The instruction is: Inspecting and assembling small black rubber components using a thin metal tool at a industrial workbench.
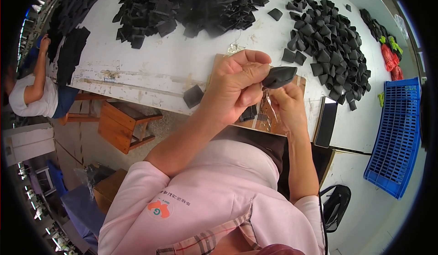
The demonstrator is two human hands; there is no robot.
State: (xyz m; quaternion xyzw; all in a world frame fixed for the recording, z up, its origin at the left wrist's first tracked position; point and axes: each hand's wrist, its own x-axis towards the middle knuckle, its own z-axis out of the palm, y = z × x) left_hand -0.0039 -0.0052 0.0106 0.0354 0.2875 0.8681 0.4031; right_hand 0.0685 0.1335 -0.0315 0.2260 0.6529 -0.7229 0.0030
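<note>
A small black folded piece (pixel 279 77), pouch-like and apparently of fabric or foam, is pinched between the thumb and fingers of my left hand (pixel 237 82) above the table edge. Just below and to its right is my right hand (pixel 291 106), fingers bent and drawn together close under the piece. What its fingertips grip is partly hidden. A shiny clear plastic strip (pixel 268 103) hangs between the two hands. Beneath them lies a brown wooden board (pixel 299 82), with more black pieces (pixel 248 113) on it, partly covered by my left hand and wrist.
Large heaps of flat black pieces (pixel 182 4) cover the table's far side. Folded ones (pixel 326 40) are piled at the right. One flat piece (pixel 193 96) lies by the near edge. A blue crate (pixel 394 136) stands right, a wooden stool (pixel 121 122) left. Another person (pixel 34 93) works far left.
</note>
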